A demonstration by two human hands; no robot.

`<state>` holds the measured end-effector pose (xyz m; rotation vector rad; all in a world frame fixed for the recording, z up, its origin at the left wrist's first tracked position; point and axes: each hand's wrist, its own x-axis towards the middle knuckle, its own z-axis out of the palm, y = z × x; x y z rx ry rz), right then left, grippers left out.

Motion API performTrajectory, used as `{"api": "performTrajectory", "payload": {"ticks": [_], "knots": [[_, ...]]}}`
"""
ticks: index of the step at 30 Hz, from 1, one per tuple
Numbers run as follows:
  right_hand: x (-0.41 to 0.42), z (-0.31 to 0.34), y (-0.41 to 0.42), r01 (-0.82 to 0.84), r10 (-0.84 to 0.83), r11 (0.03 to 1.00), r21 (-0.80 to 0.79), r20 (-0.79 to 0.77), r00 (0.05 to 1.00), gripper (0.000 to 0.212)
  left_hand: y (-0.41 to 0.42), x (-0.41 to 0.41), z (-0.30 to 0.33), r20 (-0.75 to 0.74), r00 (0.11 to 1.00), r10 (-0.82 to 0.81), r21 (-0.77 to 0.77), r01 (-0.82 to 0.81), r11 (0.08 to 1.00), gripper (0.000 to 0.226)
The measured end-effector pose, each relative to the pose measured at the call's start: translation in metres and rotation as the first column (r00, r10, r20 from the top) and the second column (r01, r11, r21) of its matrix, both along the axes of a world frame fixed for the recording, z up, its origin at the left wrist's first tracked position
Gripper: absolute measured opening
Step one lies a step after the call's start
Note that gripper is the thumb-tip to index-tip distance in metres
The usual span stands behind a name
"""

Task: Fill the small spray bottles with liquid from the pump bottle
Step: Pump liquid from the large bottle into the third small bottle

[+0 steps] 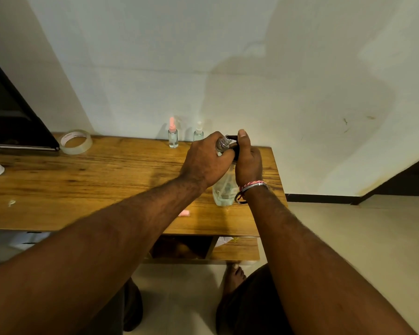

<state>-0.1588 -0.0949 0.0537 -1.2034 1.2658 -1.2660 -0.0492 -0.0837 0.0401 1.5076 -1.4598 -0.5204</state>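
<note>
Head view: left hand [205, 163] gripping small spray bottle [222, 143] at pump bottle [224, 189] nozzle.

No legible text, brand, number or sign anywhere; only faint, blurred printing on the inner core of the tape roll [75, 141] at the back left of the wooden table [82, 189], too small to make out.

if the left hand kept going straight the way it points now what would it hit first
Probably the right hand and the black pump head it grips: the left hand, holding an uncapped small bottle at the nozzle, points right toward them. They look nearly touching, though depth is unclear.
</note>
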Motion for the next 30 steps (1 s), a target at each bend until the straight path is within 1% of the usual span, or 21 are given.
{"api": "performTrajectory", "payload": {"ticks": [5, 8, 11, 14, 19, 21, 23, 26, 30], "knots": [[0.001, -0.002, -0.002, -0.013, 0.013, 1.000, -0.028, -0.025, 1.000, 0.051, -0.001, -0.001, 0.000, 0.011, 1.000, 0.008, 0.000, -0.008, 1.000, 0.009], [0.000, -0.003, -0.003, -0.025, 0.020, 0.997, -0.078, -0.066, 0.998, 0.049, 0.000, 0.001, 0.000, 0.023, 1.000, 0.013, 0.005, -0.013, 1.000, 0.009], [0.000, -0.004, -0.004, -0.024, 0.018, 0.996, -0.087, -0.063, 0.998, 0.049, 0.000, 0.002, 0.001, 0.046, 0.999, 0.009, 0.004, -0.009, 1.000, 0.008], [-0.002, -0.002, -0.003, -0.053, 0.050, 0.998, -0.044, -0.057, 0.997, 0.050, 0.002, 0.000, 0.001, 0.044, 0.999, 0.005, -0.004, -0.005, 1.000, 0.006], [-0.012, 0.010, -0.001, -0.159, 0.163, 0.982, 0.104, -0.032, 0.986, 0.045, 0.001, 0.000, 0.003, 0.036, 0.999, -0.001, 0.007, 0.000, 1.000, 0.012], [-0.017, 0.013, -0.002, -0.204, 0.211, 0.969, 0.141, -0.041, 0.977, 0.046, 0.001, -0.001, 0.004, 0.043, 0.999, 0.009, 0.009, -0.009, 1.000, 0.014], [-0.019, 0.015, -0.001, -0.237, 0.247, 0.958, 0.160, -0.045, 0.968, 0.049, 0.001, 0.000, 0.003, 0.067, 0.998, 0.004, 0.008, -0.004, 1.000, 0.019], [-0.019, 0.014, 0.000, -0.281, 0.287, 0.945, 0.170, -0.015, 0.958, 0.044, 0.002, 0.002, 0.002, 0.065, 0.998, -0.003, -0.004, 0.003, 1.000, 0.023], [-0.020, 0.011, -0.002, -0.295, 0.294, 0.941, 0.169, 0.028, 0.955, 0.044, 0.003, 0.002, 0.001, 0.029, 0.999, 0.014, -0.008, -0.014, 1.000, 0.019]]}}
